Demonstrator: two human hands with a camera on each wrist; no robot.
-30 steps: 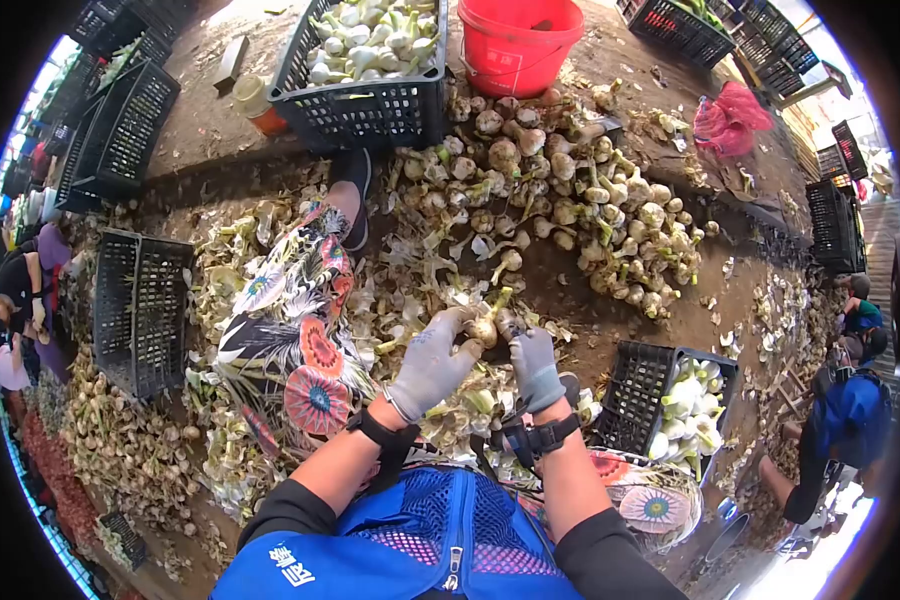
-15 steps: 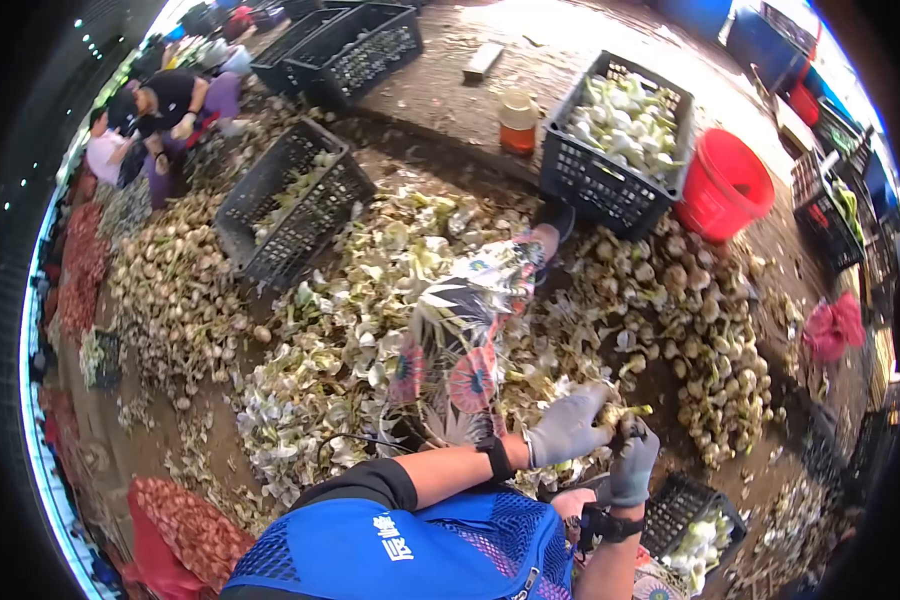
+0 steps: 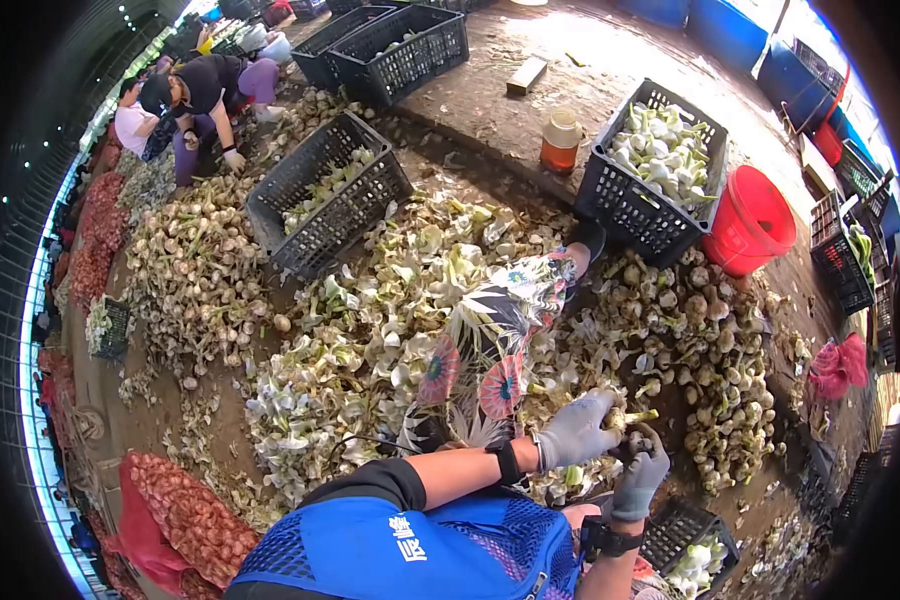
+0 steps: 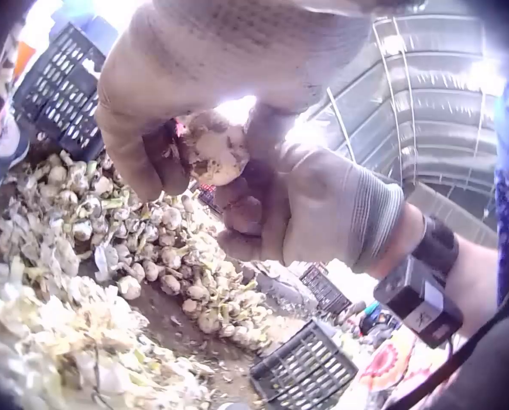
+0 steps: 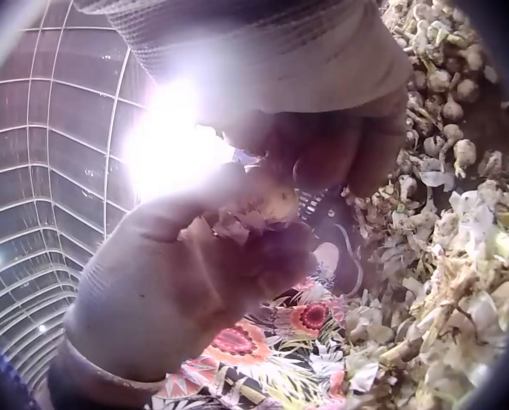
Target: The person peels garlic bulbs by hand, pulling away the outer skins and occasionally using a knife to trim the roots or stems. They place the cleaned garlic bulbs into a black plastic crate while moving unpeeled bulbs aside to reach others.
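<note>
A garlic bulb (image 4: 218, 155) with a short green stem (image 3: 642, 415) is between my two gloved hands, over the heap of peelings. My left hand (image 3: 578, 430) grips the bulb with curled fingers and thumb. My right hand (image 3: 642, 478) pinches at its near side, fingers bent against the bulb. Loose papery skin (image 5: 231, 227) hangs from the bulb in the right wrist view. Both gloves are pale grey, with darkened fingertips. Beyond my hands lies a pile of untrimmed garlic (image 3: 725, 390) with stems.
Husks (image 3: 330, 400) cover the ground to the left. A crate of trimmed garlic (image 3: 650, 215) stands beside a red bucket (image 3: 748, 235); another crate (image 3: 695, 520) sits close by my right forearm. A half-filled crate (image 3: 335, 225) leans further left. Another person (image 3: 205, 100) bends over garlic at upper left.
The head view has swung left, bringing more husks, crates and the other people into sight. Both hands keep the garlic bulb between them throughout, with the right fingers shifting slightly on it.
</note>
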